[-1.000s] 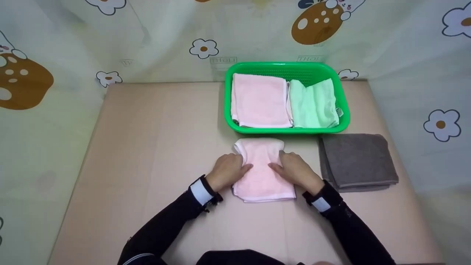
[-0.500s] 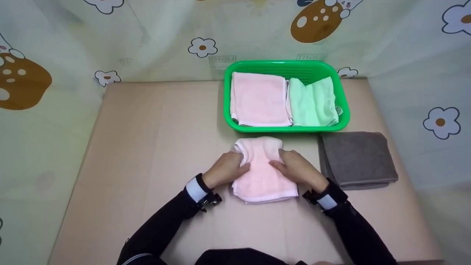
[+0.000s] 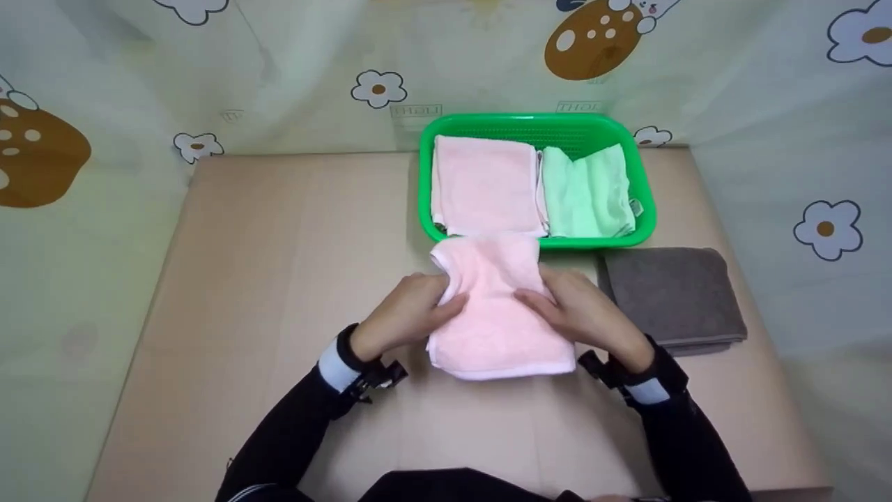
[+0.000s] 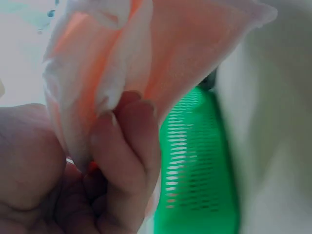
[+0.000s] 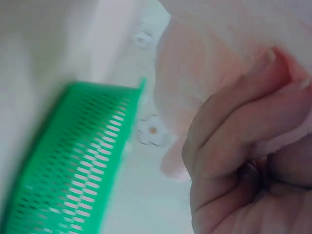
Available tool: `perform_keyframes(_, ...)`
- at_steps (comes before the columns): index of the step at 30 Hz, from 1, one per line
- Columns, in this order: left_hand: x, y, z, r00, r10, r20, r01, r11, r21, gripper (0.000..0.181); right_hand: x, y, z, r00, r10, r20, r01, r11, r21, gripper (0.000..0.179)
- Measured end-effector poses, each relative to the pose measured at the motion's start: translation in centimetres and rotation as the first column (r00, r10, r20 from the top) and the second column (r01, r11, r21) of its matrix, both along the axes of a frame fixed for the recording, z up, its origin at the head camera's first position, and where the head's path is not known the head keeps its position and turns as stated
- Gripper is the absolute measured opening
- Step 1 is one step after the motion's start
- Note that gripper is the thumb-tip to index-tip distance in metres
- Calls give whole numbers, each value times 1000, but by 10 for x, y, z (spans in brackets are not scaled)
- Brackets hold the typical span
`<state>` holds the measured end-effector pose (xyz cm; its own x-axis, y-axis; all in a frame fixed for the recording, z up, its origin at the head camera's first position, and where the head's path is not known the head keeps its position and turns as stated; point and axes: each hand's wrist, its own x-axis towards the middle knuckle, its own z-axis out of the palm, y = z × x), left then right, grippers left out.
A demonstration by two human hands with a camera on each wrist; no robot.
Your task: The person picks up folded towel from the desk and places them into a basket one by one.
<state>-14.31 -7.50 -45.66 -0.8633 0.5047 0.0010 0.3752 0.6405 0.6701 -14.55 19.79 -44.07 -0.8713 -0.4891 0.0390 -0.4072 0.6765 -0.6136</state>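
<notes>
A folded pink towel (image 3: 498,335) with white edging is held up off the table between both hands, just in front of the basket. My left hand (image 3: 404,310) grips its left edge, thumb on top and fingers curled beneath; the left wrist view shows those fingers bent against the cloth (image 4: 195,44). On the opposite edge my right hand (image 3: 589,307) pinches the towel the same way, its curled fingers visible in the right wrist view. The towel's far end overlaps the front rim of the green basket (image 3: 648,216) in the head view.
Inside the basket lie a folded pink towel (image 3: 488,185) on the left and a light green towel (image 3: 589,192) on the right. A folded grey towel (image 3: 676,296) rests on the table (image 3: 279,244), right of the hands. Patterned curtains (image 3: 300,70) surround the table.
Both hands have lifted the pink towel from the table, and it looks larger and closer to the camera. Its far end has shifted toward the basket. The grey towel and basket stay put.
</notes>
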Motion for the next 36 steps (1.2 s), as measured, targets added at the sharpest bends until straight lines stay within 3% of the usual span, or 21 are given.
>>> perform_keyframes(6,-21,-1,24,995,65,-70,-60,996,68,38,-26,-1,27,999,-35,19,37,994,-99,30)
perform_keyframes(9,-39,1,35,988,103,-115,-94,992,79,37,-45,-2,34,997,-73,39,78,985,-154,33)
perform_keyframes(13,-66,7,43,978,139,-153,-130,989,66,35,-73,-3,35,991,-136,3,134,967,-217,36)
perform_keyframes(18,-99,16,43,973,174,-151,-168,984,56,36,-104,-2,23,978,-206,26,205,939,-278,42)
perform_keyframes(22,-119,26,40,973,186,-134,-181,982,48,35,-120,3,12,964,-254,81,267,916,-298,48)
perform_keyframes(29,-137,53,35,983,167,-78,-163,985,54,34,-129,29,7,944,-313,100,329,891,-314,49)
perform_keyframes(36,-154,94,31,985,135,-105,-134,991,15,35,-136,62,8,905,-419,80,424,863,-276,51)
